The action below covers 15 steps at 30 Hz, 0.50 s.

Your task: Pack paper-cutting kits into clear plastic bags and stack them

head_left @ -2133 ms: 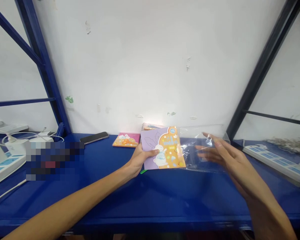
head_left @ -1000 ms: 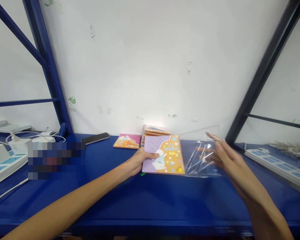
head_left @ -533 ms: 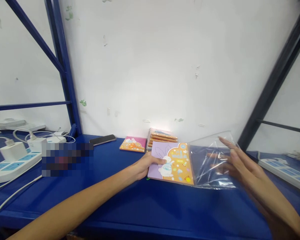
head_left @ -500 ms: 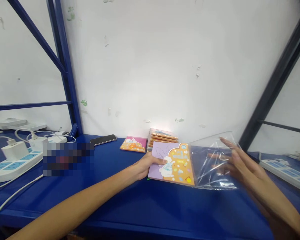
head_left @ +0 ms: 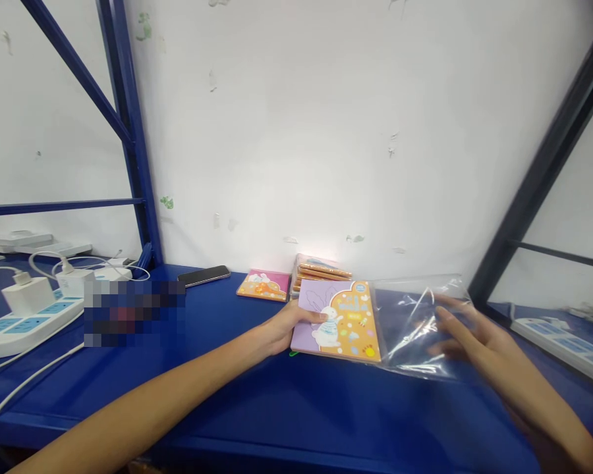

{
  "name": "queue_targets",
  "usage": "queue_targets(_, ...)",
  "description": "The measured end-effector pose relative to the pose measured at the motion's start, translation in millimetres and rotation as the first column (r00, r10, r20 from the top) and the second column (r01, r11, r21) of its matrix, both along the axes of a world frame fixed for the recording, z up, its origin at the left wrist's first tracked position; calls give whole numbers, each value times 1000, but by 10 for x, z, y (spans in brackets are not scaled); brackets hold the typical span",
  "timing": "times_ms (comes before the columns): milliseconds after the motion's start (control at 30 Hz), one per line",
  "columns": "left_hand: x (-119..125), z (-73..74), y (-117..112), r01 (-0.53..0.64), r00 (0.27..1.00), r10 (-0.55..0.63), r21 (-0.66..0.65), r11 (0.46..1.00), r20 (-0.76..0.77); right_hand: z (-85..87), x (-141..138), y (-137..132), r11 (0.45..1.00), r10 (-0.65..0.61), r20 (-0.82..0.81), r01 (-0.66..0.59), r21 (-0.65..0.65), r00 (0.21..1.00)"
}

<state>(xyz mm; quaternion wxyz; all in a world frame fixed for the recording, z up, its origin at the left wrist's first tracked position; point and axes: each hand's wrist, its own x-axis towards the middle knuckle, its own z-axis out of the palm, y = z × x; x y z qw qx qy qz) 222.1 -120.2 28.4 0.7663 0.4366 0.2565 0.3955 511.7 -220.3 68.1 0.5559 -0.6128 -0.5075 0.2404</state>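
Observation:
My left hand (head_left: 286, 327) is closed on the left edge of a square booklet (head_left: 348, 326), its thumb lying on the cover. The cover is lilac and orange, with a white rabbit in a striped top. A clear plastic bag (head_left: 408, 332) stretches from the booklet's right side, wrinkled and shiny. At the bag's far end is my right hand (head_left: 467, 329), slightly blurred. Its fingers are spread and show through the film, while the thumb sits apart on the near side. How firmly it touches the film is hard to make out.
Behind the booklet stands a stack of wrapped booklets (head_left: 321, 266), beside a pink and orange booklet (head_left: 264, 284). A phone (head_left: 205, 276) lies farther left. Power strips (head_left: 34, 326) (head_left: 568, 345) with cables flank the blue table (head_left: 257, 421). Blue frame posts (head_left: 128, 131) rise against the wall.
The loose end of the plastic bag has dropped lower and flatter. My right hand has shifted slightly down, with its thumb moved left. My left hand still holds the booklet, almost unmoved.

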Motion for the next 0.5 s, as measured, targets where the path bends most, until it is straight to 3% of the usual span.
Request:
queue_targets(233, 7, -14, 13, -24, 1000, 24, 35, 999, -8, -23, -49, 25, 997, 8, -37, -5, 82, 999)
queue_targets(500, -11, -36, 32, -30, 998, 33, 60, 998, -52, -31, 17, 74, 1000, 11, -53, -9, 26, 999)
